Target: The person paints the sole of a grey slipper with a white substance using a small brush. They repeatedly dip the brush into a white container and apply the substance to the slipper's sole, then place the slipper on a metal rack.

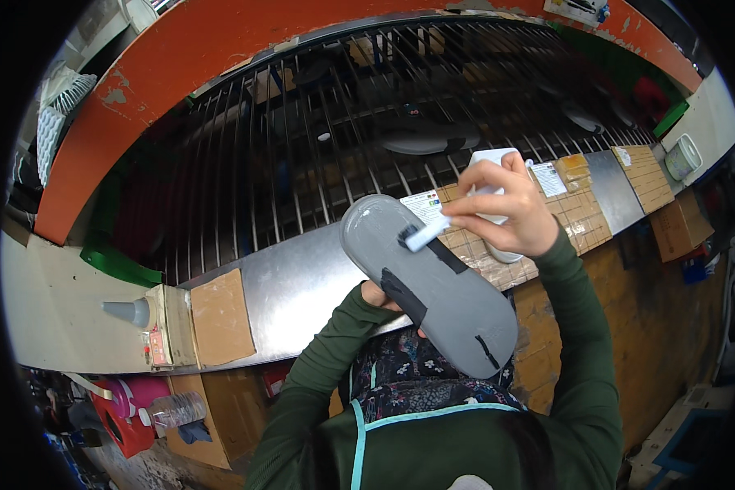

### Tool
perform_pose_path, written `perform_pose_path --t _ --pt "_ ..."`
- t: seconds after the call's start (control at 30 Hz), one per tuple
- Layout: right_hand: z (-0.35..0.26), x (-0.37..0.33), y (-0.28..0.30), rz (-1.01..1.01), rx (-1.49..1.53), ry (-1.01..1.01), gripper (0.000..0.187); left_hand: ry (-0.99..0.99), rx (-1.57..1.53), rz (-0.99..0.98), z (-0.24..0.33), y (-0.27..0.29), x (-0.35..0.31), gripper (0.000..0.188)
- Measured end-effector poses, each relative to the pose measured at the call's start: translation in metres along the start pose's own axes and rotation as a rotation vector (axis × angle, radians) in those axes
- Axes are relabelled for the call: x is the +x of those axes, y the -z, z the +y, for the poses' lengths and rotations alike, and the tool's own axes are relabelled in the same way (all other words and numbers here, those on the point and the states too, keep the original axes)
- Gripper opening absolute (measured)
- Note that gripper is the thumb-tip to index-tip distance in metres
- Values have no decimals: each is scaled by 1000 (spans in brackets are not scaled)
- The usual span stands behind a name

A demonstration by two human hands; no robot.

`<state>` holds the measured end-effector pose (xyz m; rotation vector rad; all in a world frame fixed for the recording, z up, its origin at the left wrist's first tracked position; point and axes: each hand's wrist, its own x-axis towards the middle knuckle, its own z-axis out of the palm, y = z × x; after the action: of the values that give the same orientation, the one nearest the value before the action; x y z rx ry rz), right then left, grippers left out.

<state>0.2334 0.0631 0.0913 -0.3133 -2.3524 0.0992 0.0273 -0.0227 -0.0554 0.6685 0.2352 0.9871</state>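
A grey shoe sole [465,306] with black patches along its edges is held tilted above my lap. My left hand [376,296] grips it from beneath at the left edge; most of its fingers are hidden under the sole. My right hand [510,208] pinches a pale, brush-like applicator [427,235], whose tip touches the upper part of the sole beside a dark patch. The sole's rounded far end looks shiny. Just behind my right hand stands a white container [492,157], partly covered by the fingers.
Ahead runs a conveyor of metal rods [302,171] under an orange frame [163,69]; a dark sole [429,139] lies on it. A metal ledge [294,286] carries cardboard pieces [223,318]. A grey cone [126,312] is at left, a white tub [683,158] at right.
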Motion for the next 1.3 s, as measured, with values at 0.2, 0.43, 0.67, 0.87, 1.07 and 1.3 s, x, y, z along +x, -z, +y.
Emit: perform_pose_path --t 0.2,0.43,0.67,0.87,1.07,1.3 --pt "2 10 -5 50 47 -85 17 16 -99 -43 -1 0 -2 71" --pt "6 7 -11 6 111 -72 16 -15 -75 -21 2 3 -11 74" --pt "4 -31 -18 -57 372 -376 13 -2 -99 45 10 -17 -12 75" --pt "-10 -44 -26 71 309 -459 14 132 83 247 12 -41 1 73" --pt "-8 -34 -24 96 45 -352 16 228 76 322 19 -52 6 75" --pt "-8 -39 -22 74 -94 -237 18 283 -19 338 22 -52 10 73"
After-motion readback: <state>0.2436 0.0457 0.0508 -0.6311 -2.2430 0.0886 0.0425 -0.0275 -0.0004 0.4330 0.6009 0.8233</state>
